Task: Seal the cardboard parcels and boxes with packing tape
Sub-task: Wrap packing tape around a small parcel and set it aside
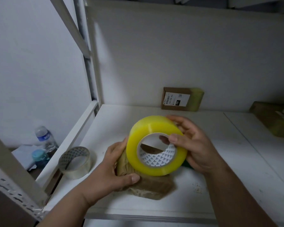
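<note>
A big yellow roll of packing tape (147, 128) is held up over the middle of the white shelf. My right hand (197, 145) grips it, thumb in the cardboard core and fingers round the far rim. Under the roll lies a small brown parcel (154, 185) wrapped in glossy tape, partly hidden by the roll. My left hand (111, 172) holds the parcel's left side, thumb on top. A small cardboard box (181, 99) with a white label and yellowish tape on its right end leans against the back wall.
A nearly used-up clear tape roll (75, 161) lies on the white shelf (236, 161) to the left. More taped boxes (272, 120) sit at the far right. Below left, beyond the metal rack upright (15, 169), stand a water bottle (44, 138) and a blue-lidded jar (39, 157).
</note>
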Demonstrator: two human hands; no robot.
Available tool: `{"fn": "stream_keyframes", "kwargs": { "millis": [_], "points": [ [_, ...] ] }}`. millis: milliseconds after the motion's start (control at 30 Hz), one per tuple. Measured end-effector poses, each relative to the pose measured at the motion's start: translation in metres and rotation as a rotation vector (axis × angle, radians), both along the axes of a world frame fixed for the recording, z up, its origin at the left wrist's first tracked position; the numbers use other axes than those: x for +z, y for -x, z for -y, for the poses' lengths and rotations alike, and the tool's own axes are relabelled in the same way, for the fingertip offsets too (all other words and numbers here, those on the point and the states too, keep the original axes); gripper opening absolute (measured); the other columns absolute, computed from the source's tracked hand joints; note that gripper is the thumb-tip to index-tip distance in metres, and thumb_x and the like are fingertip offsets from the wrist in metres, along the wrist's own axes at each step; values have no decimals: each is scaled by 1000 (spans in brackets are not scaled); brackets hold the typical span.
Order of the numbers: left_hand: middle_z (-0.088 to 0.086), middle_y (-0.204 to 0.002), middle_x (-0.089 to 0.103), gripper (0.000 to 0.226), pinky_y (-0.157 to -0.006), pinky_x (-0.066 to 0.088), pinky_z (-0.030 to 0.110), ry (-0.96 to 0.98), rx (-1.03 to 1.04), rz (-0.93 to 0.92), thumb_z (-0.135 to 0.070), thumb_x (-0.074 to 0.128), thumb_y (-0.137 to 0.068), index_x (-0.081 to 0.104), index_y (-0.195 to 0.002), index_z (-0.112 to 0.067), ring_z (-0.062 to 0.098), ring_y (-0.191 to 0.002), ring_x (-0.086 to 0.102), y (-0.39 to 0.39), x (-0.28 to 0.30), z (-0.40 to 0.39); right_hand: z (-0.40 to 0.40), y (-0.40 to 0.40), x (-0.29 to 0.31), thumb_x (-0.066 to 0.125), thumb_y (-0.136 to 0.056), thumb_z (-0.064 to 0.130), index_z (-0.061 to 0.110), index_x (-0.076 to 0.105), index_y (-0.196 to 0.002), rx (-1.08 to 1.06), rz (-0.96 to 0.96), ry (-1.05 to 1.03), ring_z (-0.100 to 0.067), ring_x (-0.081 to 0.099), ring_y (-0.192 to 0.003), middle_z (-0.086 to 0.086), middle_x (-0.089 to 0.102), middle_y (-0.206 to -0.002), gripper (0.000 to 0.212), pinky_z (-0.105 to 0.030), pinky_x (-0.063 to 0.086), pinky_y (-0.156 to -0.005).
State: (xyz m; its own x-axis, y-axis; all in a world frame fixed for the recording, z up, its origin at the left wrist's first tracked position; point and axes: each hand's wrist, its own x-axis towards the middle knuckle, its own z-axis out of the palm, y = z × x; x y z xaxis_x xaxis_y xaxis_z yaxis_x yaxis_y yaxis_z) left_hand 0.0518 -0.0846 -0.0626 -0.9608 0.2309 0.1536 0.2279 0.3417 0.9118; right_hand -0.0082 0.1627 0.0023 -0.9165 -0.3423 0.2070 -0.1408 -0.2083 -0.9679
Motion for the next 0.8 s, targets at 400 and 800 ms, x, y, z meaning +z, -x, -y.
{"fn": "stream_keyframes", "kwargs": {
  "millis": [400,800],
  "points": [
    [-22,-129,60,76,-96,43,12,-17,48,-14,-22,89,-67,49,-132,-30,-2,-122,54,-8,-14,21,59,-22,8,83,-63,44,36,67,-106,132,-56,-352,-5,68,-71,9,72,-82,47,-26,52,-68],
    [-30,-142,32,107,-98,22,-5,210,94,23,-81,73,-48,29,-141,-50,-22,-127,30,1,-18,33,-23,-13,35,72,-33,88,43,66,-94,11,-170,-594,-17,71,-79,3,72,-91,76,-34,56,-67]
  ]
}}
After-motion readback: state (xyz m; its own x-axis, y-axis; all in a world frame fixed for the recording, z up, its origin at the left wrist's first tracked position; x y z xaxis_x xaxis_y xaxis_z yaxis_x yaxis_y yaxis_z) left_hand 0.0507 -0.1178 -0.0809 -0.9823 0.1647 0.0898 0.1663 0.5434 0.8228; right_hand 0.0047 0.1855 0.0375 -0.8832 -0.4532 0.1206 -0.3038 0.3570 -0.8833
